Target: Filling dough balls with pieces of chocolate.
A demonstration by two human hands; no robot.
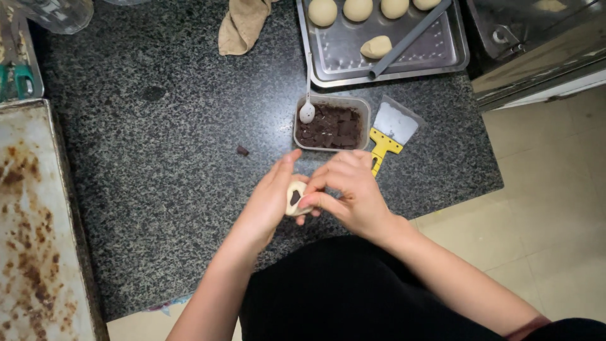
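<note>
Both forearms bare, no sleeves down to left hand [268, 202] or right hand [353, 192]. Black garment below hands. Reddish band edge at right upper arm.

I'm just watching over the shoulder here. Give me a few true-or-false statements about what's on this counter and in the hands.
1. Both hands hold a piece of dough with chocolate in it. True.
2. The tub of chocolate chunks is empty. False: it holds many chunks.
3. A white spoon rests on the tub's rim. True.
4. The scraper has a red handle. False: yellow.
5. The metal tray holds no dough. False: several balls lie on it.
</note>
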